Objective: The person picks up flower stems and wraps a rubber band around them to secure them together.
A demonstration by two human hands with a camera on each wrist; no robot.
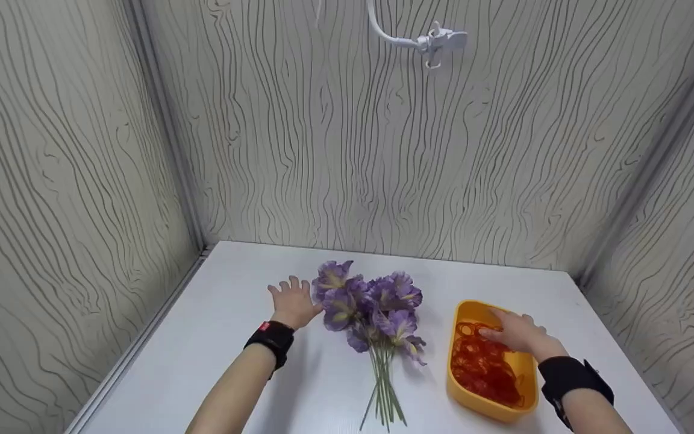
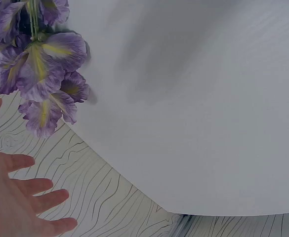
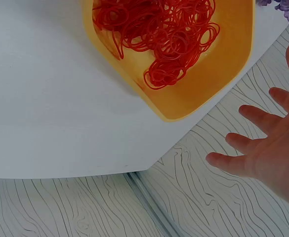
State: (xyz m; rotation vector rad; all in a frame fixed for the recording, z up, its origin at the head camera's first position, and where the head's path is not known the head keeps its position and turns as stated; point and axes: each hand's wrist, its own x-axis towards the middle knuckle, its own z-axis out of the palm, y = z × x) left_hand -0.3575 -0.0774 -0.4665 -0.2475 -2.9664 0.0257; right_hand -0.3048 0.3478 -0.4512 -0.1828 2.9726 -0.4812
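Wood-grain panels (image 1: pixel 329 138) enclose a white tabletop (image 1: pixel 196 361). Purple irises (image 1: pixel 339 301) lie just beside the left grip (image 1: pixel 293 303), fingers apart, empty; the right grip (image 1: pixel 520 333), likewise, hangs over red elastic bands (image 1: pixel 481 364) in an orange-yellow tub (image 1: pixel 485 408). Likely step: reaching; taking a band would need pinching.

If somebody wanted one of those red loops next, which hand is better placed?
Probably the right hand: in the head view it appears over the orange container with the red loops, its fingers spread and empty. The left hand is farther away, beside the purple flowers.
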